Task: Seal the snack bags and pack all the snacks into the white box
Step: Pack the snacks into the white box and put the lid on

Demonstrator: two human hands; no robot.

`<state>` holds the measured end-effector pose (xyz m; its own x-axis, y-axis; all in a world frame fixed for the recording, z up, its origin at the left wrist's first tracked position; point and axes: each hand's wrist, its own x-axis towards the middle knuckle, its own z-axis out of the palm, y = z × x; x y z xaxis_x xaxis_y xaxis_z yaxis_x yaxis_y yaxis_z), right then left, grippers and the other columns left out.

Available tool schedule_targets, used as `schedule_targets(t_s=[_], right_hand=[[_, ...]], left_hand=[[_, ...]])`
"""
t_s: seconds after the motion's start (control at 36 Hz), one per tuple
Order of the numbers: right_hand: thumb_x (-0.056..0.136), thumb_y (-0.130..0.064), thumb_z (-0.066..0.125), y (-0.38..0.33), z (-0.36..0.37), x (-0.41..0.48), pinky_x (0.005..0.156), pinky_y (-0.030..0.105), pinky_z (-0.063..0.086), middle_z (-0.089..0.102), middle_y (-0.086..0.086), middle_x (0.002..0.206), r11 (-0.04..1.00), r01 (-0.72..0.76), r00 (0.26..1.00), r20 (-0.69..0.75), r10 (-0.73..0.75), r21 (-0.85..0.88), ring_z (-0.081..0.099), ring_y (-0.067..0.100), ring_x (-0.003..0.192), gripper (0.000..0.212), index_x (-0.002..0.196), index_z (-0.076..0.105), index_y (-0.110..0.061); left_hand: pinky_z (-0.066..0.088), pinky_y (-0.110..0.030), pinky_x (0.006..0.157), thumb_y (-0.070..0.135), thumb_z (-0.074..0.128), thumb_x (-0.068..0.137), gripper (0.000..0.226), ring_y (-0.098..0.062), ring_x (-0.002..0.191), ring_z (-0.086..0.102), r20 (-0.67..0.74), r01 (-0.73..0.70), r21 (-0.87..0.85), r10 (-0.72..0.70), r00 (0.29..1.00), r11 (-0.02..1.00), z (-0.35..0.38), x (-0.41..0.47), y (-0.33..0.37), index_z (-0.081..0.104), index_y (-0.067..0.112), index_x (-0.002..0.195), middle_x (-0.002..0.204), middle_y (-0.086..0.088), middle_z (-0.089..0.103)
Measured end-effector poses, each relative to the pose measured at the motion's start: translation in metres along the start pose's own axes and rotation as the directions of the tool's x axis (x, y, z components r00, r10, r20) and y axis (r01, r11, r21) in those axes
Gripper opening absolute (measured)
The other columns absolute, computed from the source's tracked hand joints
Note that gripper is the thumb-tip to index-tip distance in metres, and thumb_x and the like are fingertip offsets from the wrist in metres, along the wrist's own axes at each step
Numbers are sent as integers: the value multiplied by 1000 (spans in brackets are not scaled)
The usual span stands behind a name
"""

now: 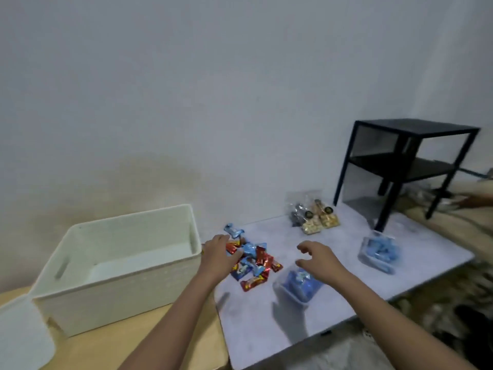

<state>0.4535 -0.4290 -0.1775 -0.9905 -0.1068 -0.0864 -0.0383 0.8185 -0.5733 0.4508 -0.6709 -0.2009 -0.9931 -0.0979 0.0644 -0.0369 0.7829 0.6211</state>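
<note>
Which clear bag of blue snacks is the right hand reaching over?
Start at the black shelf on the grey mat's far right. Two clear bags hold blue snacks; it's the nearer bag, under the right hand, beside the loose wrapped candies.

box (pixel 117 265) sits left of the candy pile (pixel 250 259); two bags (pixel 298 283) lie right of it, another bag (pixel 313 216), perhaps two, behind.

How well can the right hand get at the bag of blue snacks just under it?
Probably yes: the right hand hovers open directly above the bag of blue snacks, with nothing between them.
</note>
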Motion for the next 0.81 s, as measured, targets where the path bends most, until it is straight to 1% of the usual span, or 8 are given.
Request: schedule_targets(t_s=[0.08,0.17,0.25,0.33,0.39,0.56,0.69,0.81], right_hand=[[85,-18,63,51,-26,0,90,25,40,55,8,128,995,-96,995,-27,96,10,52,22,115,42,125,53,-11],[84,-20,64,98,-50,9,89,26,42,55,7,127,984,-177,982,-61,179,29,53,21,113,42,124,53,-13],[84,-19,63,138,-73,24,92,27,42,55,6,128,969,-240,965,-91,245,61,53,21,114,42,124,53,-13],[84,-17,61,171,-92,50,81,19,38,57,7,122,961,-271,957,-94,275,49,53,22,114,35,119,56,-12],[84,-17,60,191,-102,76,71,15,36,58,8,114,958,-284,951,-110,288,45,54,24,111,27,111,58,-13],[85,-18,62,226,-131,162,92,26,40,57,8,124,959,-278,952,-117,283,62,53,23,113,38,122,55,-11],[86,-17,62,250,-140,227,85,21,38,56,6,123,967,-244,966,-73,249,68,54,21,109,40,124,53,-11],[86,-16,61,266,-140,278,85,20,38,57,7,123,979,-196,980,-30,198,51,54,20,110,40,124,53,-10]], left_hand=[[32,-35,104,36,60,86,54,-30,128,41,84,-69,-23,70,994,997,41,22,40,48,7,129,136,-13,48],[27,-35,110,37,58,88,59,-28,133,32,152,-118,-46,123,981,992,78,46,72,40,8,137,143,-10,38],[24,-35,110,38,55,90,59,-27,136,26,200,-131,-58,140,970,990,112,74,99,36,10,140,146,-8,33],[25,-36,110,37,54,91,60,-27,137,22,239,-138,-74,152,959,988,142,106,121,34,11,141,148,-7,31],[27,-35,108,37,55,90,59,-28,136,24,251,-146,-79,162,954,986,160,132,136,35,11,140,146,-8,33],[43,-35,94,31,65,83,41,-31,115,49,260,-138,-96,159,952,986,207,220,170,56,10,116,121,-13,55],[37,-30,90,29,62,85,41,-30,116,45,217,-82,-66,94,972,994,235,275,180,54,7,119,125,-14,51],[36,-32,98,28,64,82,47,-30,121,42,153,-2,-60,12,988,998,252,305,172,53,7,122,131,-14,49]])
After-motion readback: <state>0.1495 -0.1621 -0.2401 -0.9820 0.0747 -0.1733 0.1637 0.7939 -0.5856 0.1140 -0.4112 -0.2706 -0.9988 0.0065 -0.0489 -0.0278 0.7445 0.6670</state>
